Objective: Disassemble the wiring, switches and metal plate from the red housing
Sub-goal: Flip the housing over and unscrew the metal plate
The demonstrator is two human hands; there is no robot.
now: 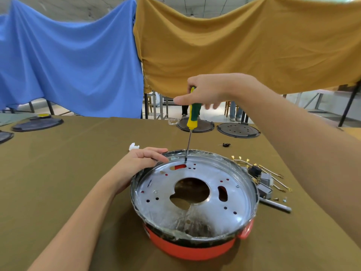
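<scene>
Fingers (197, 90) curled round the screwdriver (192, 118), left hand (140, 161) bracing the rim; looks like unscrewing the metal plate (195, 190), lift it next.

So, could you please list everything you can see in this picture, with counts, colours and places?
red housing: one, red, near centre of the table.
metal plate: one, silver with holes, seated in the housing.
screwdriver: one, green and yellow handle, upright, tip at the plate's far edge.
removed wiring and switches: one pile, grey parts with gold terminals, right of the housing.
round lids: four in view, dark, along the table's far and left edges.
table: one, olive cloth.
hanging cloths: two, blue left, mustard right.
left hand: rests on the housing's far left rim.
right hand: grips the screwdriver handle.
</scene>
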